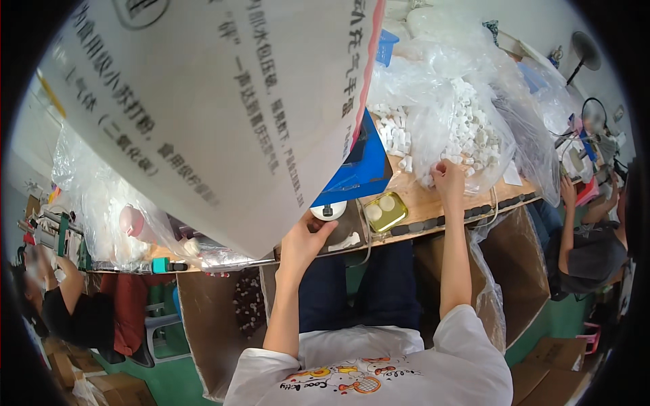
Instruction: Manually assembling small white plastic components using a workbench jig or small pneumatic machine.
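Observation:
My left hand [304, 238] is at the front edge of the wooden bench, its thumb and fingers curled round the near side of a white round piece [329, 212] with a dark square in its middle. A blue metal machine part [371, 162] stands just behind that piece. Further right, my right hand [449, 180] is pinched closed at the near edge of a heap of small white plastic parts [470, 128]. Its fingertips hide whatever lies between them. The heap lies in a clear plastic bag [433, 84] spread open on the bench.
A big printed white sheet [223, 115] hangs close, covering the upper left. Between my hands are a shallow yellowish dish [386, 211] with round pale pieces and a small white part [345, 242]. Cardboard boxes [518, 271] flank my legs. Other people [592, 250] work at both sides.

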A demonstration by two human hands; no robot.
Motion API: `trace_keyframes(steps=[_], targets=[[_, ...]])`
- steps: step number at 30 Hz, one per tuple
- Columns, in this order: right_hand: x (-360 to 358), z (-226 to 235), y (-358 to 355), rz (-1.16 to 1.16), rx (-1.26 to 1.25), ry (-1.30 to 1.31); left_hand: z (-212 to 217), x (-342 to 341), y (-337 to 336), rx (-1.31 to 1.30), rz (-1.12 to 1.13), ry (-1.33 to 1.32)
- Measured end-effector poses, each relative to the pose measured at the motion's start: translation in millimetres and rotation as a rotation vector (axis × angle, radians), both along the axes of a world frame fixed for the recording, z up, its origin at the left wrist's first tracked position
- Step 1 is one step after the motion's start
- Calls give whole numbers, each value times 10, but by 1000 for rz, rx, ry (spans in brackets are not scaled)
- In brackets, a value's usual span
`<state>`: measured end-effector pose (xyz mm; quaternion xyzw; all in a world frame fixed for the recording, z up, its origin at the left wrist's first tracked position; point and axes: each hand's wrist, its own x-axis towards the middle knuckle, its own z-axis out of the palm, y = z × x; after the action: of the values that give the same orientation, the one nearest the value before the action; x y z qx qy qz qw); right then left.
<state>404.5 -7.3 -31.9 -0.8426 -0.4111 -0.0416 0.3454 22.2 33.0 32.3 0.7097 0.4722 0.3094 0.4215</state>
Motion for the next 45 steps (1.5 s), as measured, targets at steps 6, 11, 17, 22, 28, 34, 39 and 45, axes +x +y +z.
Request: trace_keyframes(steps=[6, 11, 17, 22, 28, 34, 39, 45], targets=[[-324, 206, -175, -37, 241, -55, -140, 49, -112, 278, 41, -138], [-1401, 394, -306, 574, 198, 185, -201, 165, -214, 414, 207, -211], [-1526, 353, -276, 694, 242, -48, -320, 154, -209, 388, 276, -89], [-1896, 512, -127, 659, 488, 739, -295, -41, 87, 180, 5, -125], [-2220, 514, 65, 977, 600, -110, -246, 52, -75, 376, 128, -33], [-1906, 373, -100, 935, 381, 136, -225, -15, -224, 283, 119, -71], [-1084, 424, 465, 551, 292, 65, -78, -47, -278, 154, 187, -193], [-867, 134, 773, 662, -82, -181, -305, 109, -25, 324, 30, -134]])
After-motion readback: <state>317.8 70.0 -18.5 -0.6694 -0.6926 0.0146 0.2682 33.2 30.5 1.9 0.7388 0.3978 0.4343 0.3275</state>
